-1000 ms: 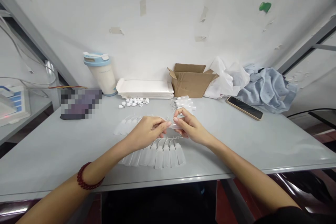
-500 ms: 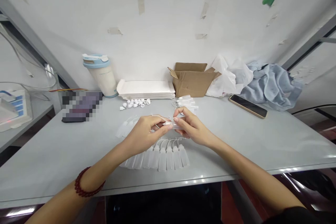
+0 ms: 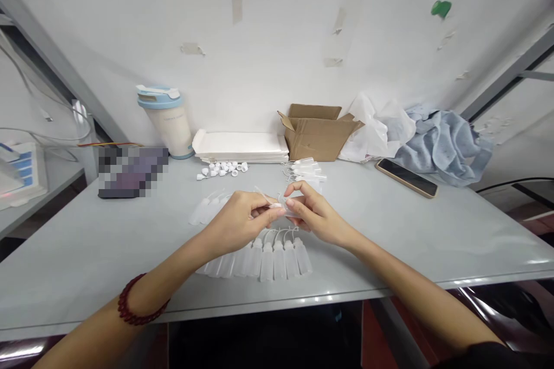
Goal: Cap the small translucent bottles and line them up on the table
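My left hand (image 3: 240,218) pinches a small white cap (image 3: 275,205) between thumb and fingers, and a thin tube sticks up by it. Against this cap, my right hand (image 3: 319,214) grips a small translucent plastic bottle (image 3: 291,213), mostly covered by the fingers. Whether the cap is fully seated cannot be seen. Below the hands, a row of similar bottles with thin curved tubes (image 3: 279,259) lies on the table. More bottles (image 3: 199,212) lie partly behind my left hand. Beyond the hands are loose white caps (image 3: 223,169) and another bunch of bottles (image 3: 306,169).
Along the wall stand a blue-lidded cup (image 3: 168,127), a stack of white trays or boxes (image 3: 242,147), an open cardboard box (image 3: 318,141), a white plastic bag (image 3: 367,130) and a blue cloth (image 3: 450,141). A phone (image 3: 407,177) lies at the right, and a pixelated dark object (image 3: 134,173) at the left.
Both hands stay together at nearly the same spot. The thin tube by my left fingers now points more upward, and the bottle has tilted slightly. The camera view has shifted a little.
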The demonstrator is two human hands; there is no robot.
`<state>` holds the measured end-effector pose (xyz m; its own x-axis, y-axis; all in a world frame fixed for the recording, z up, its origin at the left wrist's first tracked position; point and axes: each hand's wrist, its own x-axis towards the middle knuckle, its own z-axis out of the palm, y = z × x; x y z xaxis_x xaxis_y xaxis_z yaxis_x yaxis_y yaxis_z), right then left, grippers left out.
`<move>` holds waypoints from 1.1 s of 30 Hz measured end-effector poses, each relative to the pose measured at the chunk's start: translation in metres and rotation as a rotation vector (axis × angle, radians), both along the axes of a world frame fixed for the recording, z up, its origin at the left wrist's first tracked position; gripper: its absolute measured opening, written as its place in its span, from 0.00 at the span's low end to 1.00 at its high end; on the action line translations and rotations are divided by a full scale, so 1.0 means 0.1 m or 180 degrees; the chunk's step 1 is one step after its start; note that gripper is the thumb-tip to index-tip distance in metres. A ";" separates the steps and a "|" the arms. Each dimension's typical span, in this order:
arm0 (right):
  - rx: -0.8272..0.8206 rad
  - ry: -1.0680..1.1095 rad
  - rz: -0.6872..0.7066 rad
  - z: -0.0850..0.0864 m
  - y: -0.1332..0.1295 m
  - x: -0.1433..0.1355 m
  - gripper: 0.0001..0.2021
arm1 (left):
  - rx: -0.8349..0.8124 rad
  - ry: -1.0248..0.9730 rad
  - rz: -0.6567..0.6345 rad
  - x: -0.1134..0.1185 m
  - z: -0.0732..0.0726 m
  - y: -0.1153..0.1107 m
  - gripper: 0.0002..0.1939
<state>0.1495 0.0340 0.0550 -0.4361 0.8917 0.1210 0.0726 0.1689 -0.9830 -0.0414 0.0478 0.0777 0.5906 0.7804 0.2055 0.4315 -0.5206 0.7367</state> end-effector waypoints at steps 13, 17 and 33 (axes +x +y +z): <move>-0.0552 0.0120 0.0082 -0.07 0.05 0.06 0.13 | 0.1438 -0.0213 -0.0486 0.03 -0.13 0.03 0.09; -0.0014 -0.0115 -0.0193 -0.09 0.04 0.05 0.13 | 0.1466 -0.0225 -0.0212 0.00 -0.13 0.05 0.07; 0.1931 -0.1156 -0.0862 -0.15 0.04 0.09 0.10 | -0.0460 -0.0283 0.0128 -0.02 0.00 0.06 0.17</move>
<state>0.1580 0.0385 0.0399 -0.3175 0.7961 0.5152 0.4898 0.6029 -0.6298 -0.0433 0.0536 0.0780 0.5428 0.8282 0.1395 0.3797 -0.3902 0.8388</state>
